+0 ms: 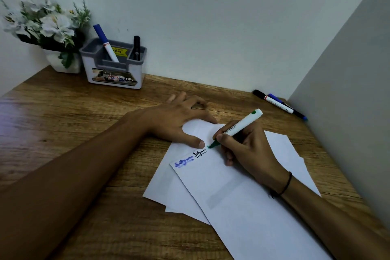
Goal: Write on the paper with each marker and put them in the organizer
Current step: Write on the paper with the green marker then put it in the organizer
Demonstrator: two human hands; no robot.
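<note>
My right hand (249, 150) grips a green marker (238, 127), uncapped, its tip touching the top sheet of white paper (242, 207) just right of a black scribble and a blue scribble. My left hand (175, 120) lies flat with fingers spread, pressing the paper's far corner. A grey and white organizer (115, 69) stands at the back left against the wall; a blue-capped marker (105, 43) leans in its middle slot and a black marker (136, 47) stands in its right slot. Two more markers (278, 103) lie at the back right by the wall.
A white pot of artificial white flowers (46, 25) stands left of the organizer in the corner. A grey side wall (348, 112) bounds the wooden desk (63, 122) on the right. More white sheets lie under the top one.
</note>
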